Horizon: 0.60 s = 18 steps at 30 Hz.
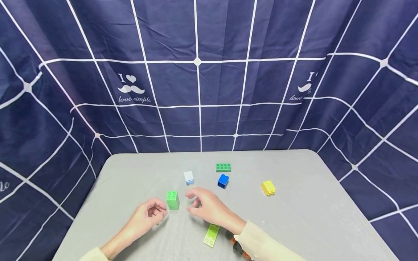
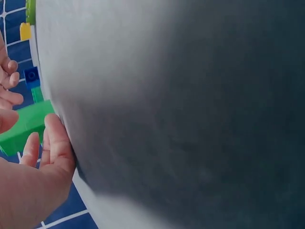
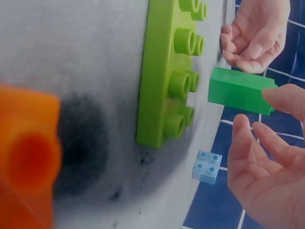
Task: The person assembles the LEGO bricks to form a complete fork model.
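A tall green toy block (image 1: 173, 203) stands upright on the table, studs on top, between the two hands. Close to its left side is my left hand (image 1: 143, 216), fingers loosely curved and holding nothing; whether a fingertip touches the block I cannot tell. My right hand (image 1: 210, 207) hovers to the right of the block with a gap, thumb and fingers apart around nothing. In the right wrist view the green block (image 3: 240, 89) appears beyond the right hand (image 3: 269, 176). Beneath the right forearm lies a flat lime-green brick (image 1: 211, 235).
Farther back lie a light blue brick (image 1: 188, 177), a dark blue brick (image 1: 223, 181) and a flat dark green brick (image 1: 223, 167). A yellow brick (image 1: 268, 187) lies to the right. Partly under the right sleeve is an orange and black piece (image 1: 240, 249). Dark blue curtain (image 1: 176, 83) surrounds the grey table (image 1: 303, 217).
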Each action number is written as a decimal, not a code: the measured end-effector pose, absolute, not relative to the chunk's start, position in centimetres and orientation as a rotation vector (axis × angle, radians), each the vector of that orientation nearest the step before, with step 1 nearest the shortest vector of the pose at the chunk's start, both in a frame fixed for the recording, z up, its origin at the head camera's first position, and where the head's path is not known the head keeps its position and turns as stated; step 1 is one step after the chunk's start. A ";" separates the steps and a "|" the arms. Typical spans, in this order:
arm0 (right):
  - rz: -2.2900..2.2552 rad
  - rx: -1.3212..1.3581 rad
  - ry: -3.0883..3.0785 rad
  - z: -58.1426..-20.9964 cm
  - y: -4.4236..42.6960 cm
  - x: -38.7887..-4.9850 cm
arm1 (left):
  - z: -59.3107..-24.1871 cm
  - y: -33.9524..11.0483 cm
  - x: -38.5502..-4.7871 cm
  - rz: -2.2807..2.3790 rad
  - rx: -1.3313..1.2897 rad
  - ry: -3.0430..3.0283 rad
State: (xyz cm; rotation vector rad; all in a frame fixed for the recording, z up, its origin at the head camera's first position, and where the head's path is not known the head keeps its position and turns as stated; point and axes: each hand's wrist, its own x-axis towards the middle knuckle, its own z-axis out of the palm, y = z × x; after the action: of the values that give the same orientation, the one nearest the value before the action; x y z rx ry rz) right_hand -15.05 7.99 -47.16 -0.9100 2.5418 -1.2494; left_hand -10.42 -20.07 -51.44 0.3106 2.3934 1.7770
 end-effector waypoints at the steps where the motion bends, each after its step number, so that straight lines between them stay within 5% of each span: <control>1: -1.255 -0.906 2.541 -47.1 8.1 -15.0 | -51.4 -20.0 -10.2 1.771 0.317 2.396; 18: -1.291 -0.851 2.598 -47.0 11.9 -13.0 | -50.3 -16.0 -7.7 1.694 0.440 2.426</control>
State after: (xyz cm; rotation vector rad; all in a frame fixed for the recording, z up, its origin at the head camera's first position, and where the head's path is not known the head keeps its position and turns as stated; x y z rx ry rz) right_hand -12.95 11.86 -47.04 -0.8514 2.5979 -1.2910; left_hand -7.66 -16.02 -50.31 0.4405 2.4259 1.6937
